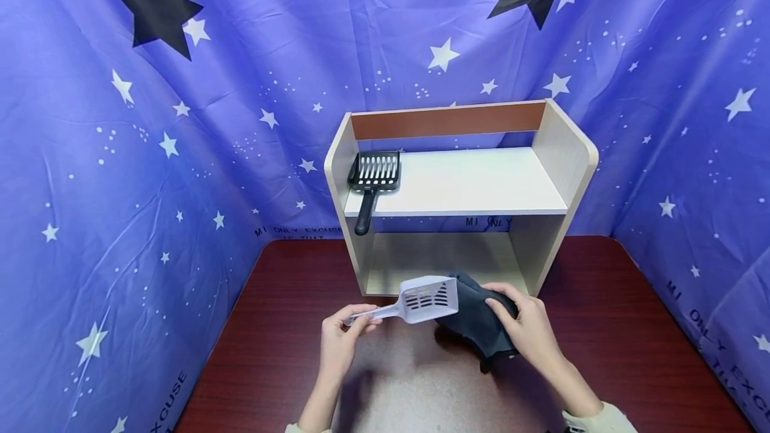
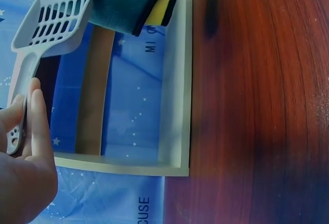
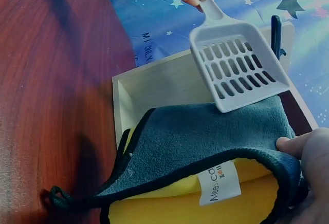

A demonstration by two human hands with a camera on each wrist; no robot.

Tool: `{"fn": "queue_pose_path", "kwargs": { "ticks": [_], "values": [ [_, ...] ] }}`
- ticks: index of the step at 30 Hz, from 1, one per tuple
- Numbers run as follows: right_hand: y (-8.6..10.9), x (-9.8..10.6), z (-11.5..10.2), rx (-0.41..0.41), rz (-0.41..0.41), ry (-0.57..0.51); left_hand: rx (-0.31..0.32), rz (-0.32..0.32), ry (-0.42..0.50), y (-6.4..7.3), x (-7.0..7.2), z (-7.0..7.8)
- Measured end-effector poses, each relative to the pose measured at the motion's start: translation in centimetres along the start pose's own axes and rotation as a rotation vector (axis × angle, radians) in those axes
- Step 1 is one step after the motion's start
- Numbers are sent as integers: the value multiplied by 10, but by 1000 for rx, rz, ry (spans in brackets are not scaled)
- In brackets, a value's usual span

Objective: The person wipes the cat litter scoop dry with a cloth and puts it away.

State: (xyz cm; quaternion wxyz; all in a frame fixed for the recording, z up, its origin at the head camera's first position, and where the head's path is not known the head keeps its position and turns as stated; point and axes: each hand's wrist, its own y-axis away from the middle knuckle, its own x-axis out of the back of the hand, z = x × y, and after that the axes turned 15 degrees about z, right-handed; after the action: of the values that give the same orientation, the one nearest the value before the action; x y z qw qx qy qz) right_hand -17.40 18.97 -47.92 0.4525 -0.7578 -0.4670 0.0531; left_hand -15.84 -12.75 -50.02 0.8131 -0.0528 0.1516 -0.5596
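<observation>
My left hand (image 1: 343, 339) pinches the handle of a pale grey-white slotted litter scoop (image 1: 428, 299), held above the table with its slotted pan pointing right. In my right hand (image 1: 529, 326) is a dark green cloth (image 1: 478, 319), gripped between thumb and fingers. The right wrist view shows the cloth's yellow underside (image 3: 247, 203), a white label (image 3: 220, 183) and a hanging loop at one corner. The scoop's pan edge meets or overlaps the cloth there; whether they press together I cannot tell.
Behind the hands stands a two-level wooden shelf (image 1: 460, 182) on the dark red table (image 1: 252, 353). A black slotted scoop (image 1: 375, 172) lies at the left of its upper board, handle jutting over the front edge. Blue starry curtains (image 1: 180, 186) surround the table.
</observation>
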Motion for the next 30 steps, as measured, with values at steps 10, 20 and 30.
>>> {"fn": "queue_pose_path", "kwargs": {
  "ticks": [10, 20, 30],
  "values": [
    [2, -4, -3, -135, 13, -44, 48, 136, 71, 2, -5, -2],
    [1, -23, -16, -296, 9, -197, 292, 86, 163, 14, -16, -8],
    [2, -37, -17, -459, 68, -393, 308, -22, 109, 22, -19, -11]
  ]
}}
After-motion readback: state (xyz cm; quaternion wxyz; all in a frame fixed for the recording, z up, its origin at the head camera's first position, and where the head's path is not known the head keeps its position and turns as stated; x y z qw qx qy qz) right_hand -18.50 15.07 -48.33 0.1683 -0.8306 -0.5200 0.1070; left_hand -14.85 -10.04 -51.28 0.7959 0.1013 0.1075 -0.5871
